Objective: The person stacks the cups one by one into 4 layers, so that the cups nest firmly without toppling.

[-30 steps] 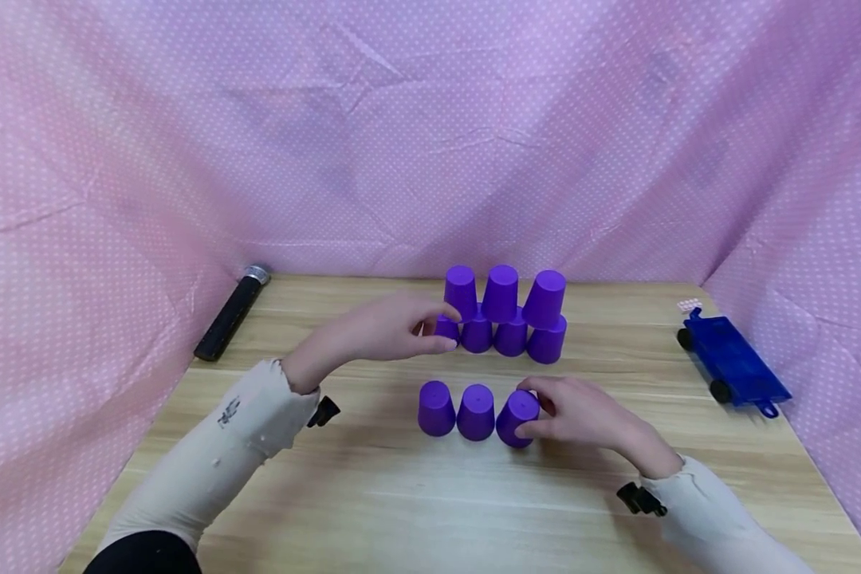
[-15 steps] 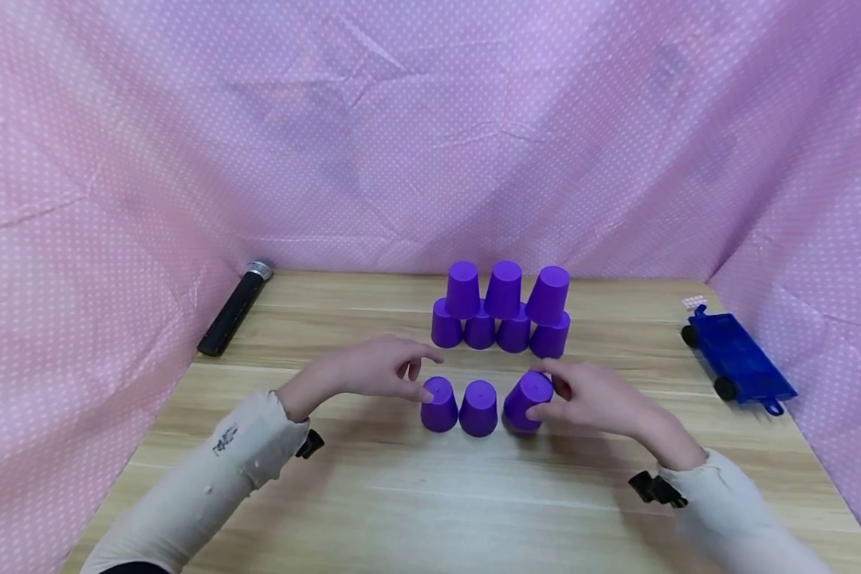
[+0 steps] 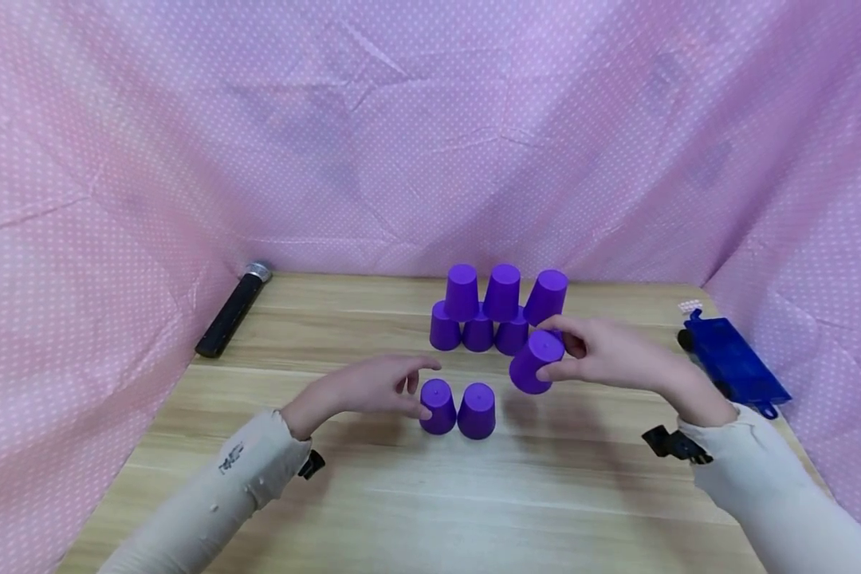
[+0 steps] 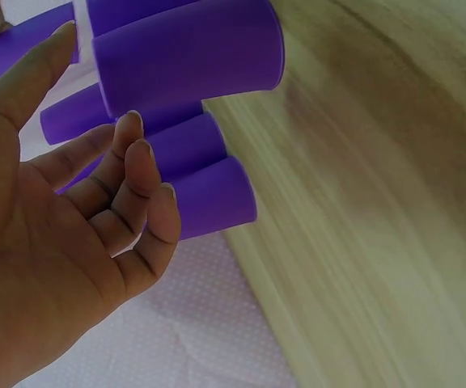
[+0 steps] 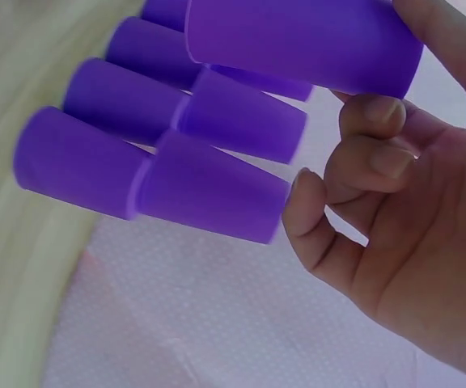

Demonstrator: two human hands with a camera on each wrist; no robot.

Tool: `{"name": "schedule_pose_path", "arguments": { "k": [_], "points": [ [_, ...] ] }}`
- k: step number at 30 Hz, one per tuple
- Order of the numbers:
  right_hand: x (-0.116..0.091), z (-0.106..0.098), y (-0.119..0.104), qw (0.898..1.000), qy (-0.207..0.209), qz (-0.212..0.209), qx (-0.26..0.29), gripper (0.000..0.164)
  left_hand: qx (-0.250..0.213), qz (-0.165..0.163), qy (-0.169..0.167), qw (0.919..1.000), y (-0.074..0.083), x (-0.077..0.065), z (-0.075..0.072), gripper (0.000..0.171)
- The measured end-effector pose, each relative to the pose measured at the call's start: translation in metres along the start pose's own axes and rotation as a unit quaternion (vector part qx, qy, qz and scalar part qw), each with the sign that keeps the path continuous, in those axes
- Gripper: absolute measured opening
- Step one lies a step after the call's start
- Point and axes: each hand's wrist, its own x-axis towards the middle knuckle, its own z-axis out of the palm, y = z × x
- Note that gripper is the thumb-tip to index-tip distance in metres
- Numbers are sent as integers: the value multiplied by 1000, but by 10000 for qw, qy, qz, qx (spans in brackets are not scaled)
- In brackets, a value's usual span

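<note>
My right hand [image 3: 613,355] pinches an upside-down purple cup [image 3: 532,365] between thumb and fingers. The cup is raised off the table and tilted, overlapping the right end of the stack in the head view. Two more inverted purple cups, a left one [image 3: 438,408] and a right one [image 3: 477,412], stand side by side at the front. Beside the left one is my left hand [image 3: 376,387], its fingers loosely bent and its thumb tip right at the cup's side. In the left wrist view no cup [image 4: 188,56] lies within its grasp.
Behind, several inverted purple cups form a bottom row [image 3: 445,327] with three more on top [image 3: 502,291]. A black microphone [image 3: 233,311] lies at the left. A blue wheeled toy cart [image 3: 735,363] and a small pink-and-white piece [image 3: 689,305] sit at the right. Pink dotted cloth [image 3: 430,143] surrounds the wooden table [image 3: 402,510].
My right hand has lifted the rightmost front cup and carried it back toward the stack. My left hand has come away from the stack to the left front cup.
</note>
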Motion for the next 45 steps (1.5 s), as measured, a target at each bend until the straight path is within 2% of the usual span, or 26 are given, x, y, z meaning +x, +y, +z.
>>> {"name": "schedule_pose_path", "arguments": {
  "k": [8,11,16,21,29,36,45],
  "points": [
    [5,-30,-8,9999,3,76,99,42,-89,-82,28,9999,-4,-1,11,78],
    [8,-43,-10,9998,172,76,-19,39,-81,-82,58,9999,-7,-1,14,79],
    [15,-62,-13,9981,407,349,-313,35,-113,-106,97,9998,-12,-2,22,78],
    [24,-76,-12,9968,416,474,-482,44,-200,-135,160,9996,-17,-2,29,73],
    [40,-90,-9,9957,398,672,-503,54,-231,-155,219,9994,-22,1,36,70],
    [57,-98,-12,9946,365,796,-562,61,-452,-255,258,9983,-22,2,38,69],
    [78,-102,-14,9941,258,891,-565,59,-524,-260,305,9978,-23,3,42,61]
  ]
}}
